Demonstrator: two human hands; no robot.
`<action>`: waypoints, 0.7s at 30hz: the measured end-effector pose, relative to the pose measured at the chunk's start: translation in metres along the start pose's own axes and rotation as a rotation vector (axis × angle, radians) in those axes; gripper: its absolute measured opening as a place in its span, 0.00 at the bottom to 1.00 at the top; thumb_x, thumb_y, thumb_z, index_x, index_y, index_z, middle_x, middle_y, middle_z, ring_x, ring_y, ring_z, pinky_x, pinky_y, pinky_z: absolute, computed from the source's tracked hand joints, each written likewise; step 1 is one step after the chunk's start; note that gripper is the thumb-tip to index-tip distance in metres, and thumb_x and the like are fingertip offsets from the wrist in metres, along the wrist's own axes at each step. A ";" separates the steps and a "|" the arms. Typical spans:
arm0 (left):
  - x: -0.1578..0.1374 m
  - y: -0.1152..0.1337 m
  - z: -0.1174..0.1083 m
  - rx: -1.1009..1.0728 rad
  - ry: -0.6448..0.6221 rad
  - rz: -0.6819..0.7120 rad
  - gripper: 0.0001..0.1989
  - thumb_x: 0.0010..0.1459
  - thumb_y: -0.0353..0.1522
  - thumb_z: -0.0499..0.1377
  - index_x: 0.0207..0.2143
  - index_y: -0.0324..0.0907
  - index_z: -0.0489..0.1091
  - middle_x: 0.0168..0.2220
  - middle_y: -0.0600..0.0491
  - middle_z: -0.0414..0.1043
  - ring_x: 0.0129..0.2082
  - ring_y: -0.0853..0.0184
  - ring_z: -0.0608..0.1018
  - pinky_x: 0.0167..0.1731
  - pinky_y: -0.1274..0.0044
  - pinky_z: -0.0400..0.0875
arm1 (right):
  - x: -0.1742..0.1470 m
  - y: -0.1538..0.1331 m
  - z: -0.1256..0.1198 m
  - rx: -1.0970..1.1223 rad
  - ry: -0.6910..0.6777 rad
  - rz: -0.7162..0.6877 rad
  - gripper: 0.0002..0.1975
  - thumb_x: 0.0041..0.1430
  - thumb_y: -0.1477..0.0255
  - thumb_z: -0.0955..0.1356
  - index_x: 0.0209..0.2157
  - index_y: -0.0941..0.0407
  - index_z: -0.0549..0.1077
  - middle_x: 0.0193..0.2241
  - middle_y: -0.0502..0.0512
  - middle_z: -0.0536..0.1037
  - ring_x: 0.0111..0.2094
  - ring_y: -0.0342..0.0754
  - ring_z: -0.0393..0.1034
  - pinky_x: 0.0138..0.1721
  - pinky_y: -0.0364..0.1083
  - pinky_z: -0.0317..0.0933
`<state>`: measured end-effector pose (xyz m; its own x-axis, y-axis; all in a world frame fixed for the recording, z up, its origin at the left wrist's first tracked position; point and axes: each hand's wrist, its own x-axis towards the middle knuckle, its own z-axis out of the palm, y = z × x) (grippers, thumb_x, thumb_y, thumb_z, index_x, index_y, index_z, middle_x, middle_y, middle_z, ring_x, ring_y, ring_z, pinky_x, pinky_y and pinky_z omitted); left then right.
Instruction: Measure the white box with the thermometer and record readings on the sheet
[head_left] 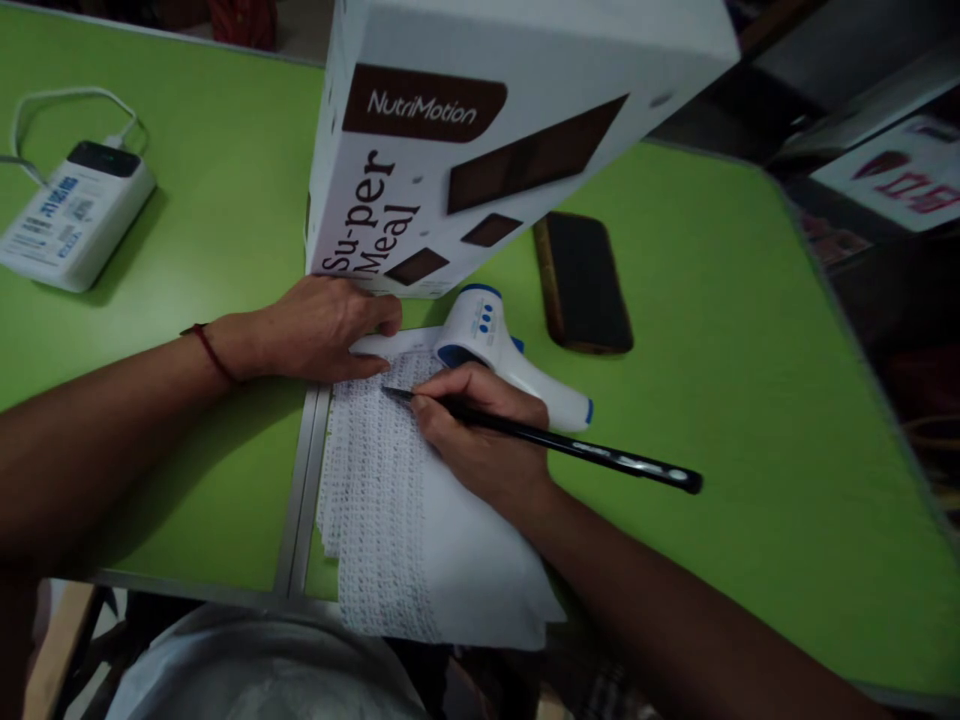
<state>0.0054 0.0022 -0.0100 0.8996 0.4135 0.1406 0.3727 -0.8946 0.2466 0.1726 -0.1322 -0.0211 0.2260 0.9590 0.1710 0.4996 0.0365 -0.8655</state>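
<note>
- Sheets of white paper (pixel 382 500), packed with small rows of writing on their left part, lie at lower centre of the head view, overlapping, with the bottom sheet edge hanging past the front edge of the bright green tabletop (pixel 750 420).
- Right hand (pixel 491 440), right of the writing, has fingers and thumb pinched round a slim black pen (pixel 600 456).
- That pen's long axis slants from its tip, at upper left, to its far end at lower right; the tip is at the written rows, though whether it touches them I cannot tell.
- Left hand (pixel 330 320) is just beyond the tip, to its upper left, thumb and forefinger parted over the sheets' top edge, gripping nothing visible.
- White-and-blue pistol-shaped thermometer (pixel 536 382) lies just beyond the right hand; a tall white cardboard carton (pixel 420 140) stands at upper centre.
</note>
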 end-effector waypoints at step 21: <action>0.000 -0.001 0.000 -0.012 0.005 0.010 0.14 0.57 0.37 0.62 0.45 0.41 0.74 0.32 0.52 0.79 0.26 0.68 0.74 0.28 0.77 0.59 | 0.000 0.001 0.000 0.011 0.012 -0.016 0.04 0.47 0.73 0.68 0.21 0.53 0.72 0.18 0.47 0.72 0.19 0.41 0.64 0.20 0.43 0.60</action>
<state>0.0046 0.0031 -0.0107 0.9021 0.4053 0.1480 0.3607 -0.8967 0.2566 0.1729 -0.1325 -0.0221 0.2284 0.9547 0.1908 0.4937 0.0553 -0.8679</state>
